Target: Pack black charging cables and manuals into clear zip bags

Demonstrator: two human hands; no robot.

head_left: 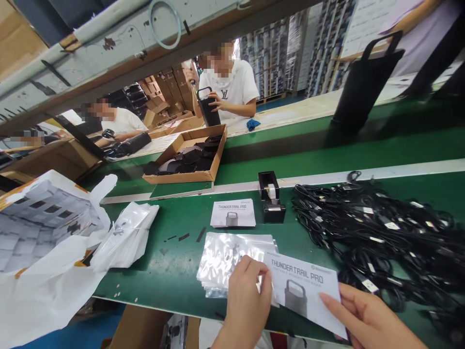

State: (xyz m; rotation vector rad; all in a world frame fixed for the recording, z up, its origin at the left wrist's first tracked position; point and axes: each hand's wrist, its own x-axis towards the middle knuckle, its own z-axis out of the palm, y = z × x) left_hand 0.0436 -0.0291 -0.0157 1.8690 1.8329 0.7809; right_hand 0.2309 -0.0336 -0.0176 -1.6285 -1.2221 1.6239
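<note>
My right hand (pixel 366 315) grips the right edge of a white printed booklet (pixel 308 291), thumb on top and fingers beneath. The booklet reads "THUNDER TRAIL PRO" and shows a speaker with a handle. My left hand (pixel 250 295) is closed, pinching the edge of a clear plastic bag (pixel 218 259) on a stack of such bags. The booklet's left end lies close against the left fingers; whether it is inside the bag I cannot tell. Beyond the bags lies a pile of similar booklets (pixel 233 213).
A tape dispenser (pixel 271 198) stands behind the bags. Tangled black cables (pixel 378 237) cover the right side. At left are a white plastic packet (pixel 125 235) and an open printed bag (pixel 47 223). A cardboard tray (pixel 218 165) and black speaker (pixel 366 82) stand farther back. Co-workers sit opposite.
</note>
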